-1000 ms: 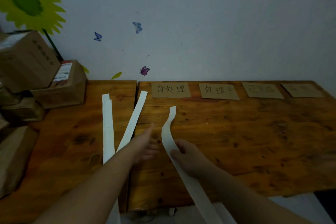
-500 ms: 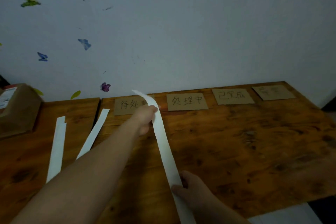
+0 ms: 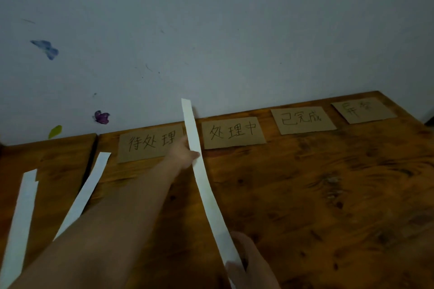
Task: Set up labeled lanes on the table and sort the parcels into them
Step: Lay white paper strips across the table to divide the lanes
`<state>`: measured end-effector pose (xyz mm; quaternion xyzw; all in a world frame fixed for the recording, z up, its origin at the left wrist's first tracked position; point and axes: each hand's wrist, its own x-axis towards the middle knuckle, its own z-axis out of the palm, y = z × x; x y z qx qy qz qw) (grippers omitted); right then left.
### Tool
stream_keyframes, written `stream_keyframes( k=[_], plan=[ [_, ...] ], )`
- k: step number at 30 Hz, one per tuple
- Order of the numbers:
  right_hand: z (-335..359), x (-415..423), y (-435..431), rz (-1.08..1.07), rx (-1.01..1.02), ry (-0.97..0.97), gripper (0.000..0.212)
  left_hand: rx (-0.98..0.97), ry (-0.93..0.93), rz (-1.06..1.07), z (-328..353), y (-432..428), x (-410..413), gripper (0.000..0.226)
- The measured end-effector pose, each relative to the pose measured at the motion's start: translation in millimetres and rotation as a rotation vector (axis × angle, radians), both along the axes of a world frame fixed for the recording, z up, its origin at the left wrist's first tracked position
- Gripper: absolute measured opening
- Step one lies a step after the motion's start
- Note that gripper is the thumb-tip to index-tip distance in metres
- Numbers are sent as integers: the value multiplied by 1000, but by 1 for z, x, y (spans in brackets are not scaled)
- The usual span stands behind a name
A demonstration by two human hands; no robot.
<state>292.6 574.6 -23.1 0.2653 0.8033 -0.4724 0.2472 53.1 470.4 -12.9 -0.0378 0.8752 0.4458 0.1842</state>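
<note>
paper strip [image 3: 203, 185] pinched by both hands — lower end cut off.

The right half of the brown wooden surface [image 3: 328, 195] is left bare from the near edge up to the row of four brown cardboard labels [image 3: 233, 132] laid along the far edge against the pale wall [image 3: 211, 30]. The middle is crossed near to far by a long white paper strip [image 3: 206, 190], held up at both ends. The left side is barred by an outstretched forearm [image 3: 117, 218] and two flat white paper strips [image 3: 22, 213].
</note>
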Motion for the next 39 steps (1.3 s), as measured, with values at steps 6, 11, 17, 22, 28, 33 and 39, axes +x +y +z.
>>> stream_keyframes(
  k=[6, 11, 17, 22, 28, 33, 39],
  plan=[
    [-26, -29, -13, 26, 21, -53, 51, -278, 68, -165, -57, 1, -35, 50],
    [-38, -35, -25, 56, 63, -54, 50, -610, 276, -369, -74, -9, -33, 50],
    [-40, -36, -22, 355, 201, -62, 52, -787, 301, -619, -85, -18, -23, 55],
    [-43, -28, -19, 742, 415, -133, 58, -761, 302, -634, -86, -17, -13, 55],
    [-36, -21, -17, 723, 469, -81, 59, -683, 247, -523, -75, -23, -2, 63],
    [-11, -31, -30, 697, 509, 186, 52, -694, 208, -313, -38, -82, 28, 62],
    [4, -44, -81, 824, 416, 412, 52, -701, 160, -145, -18, -168, 97, 60]
  ],
)
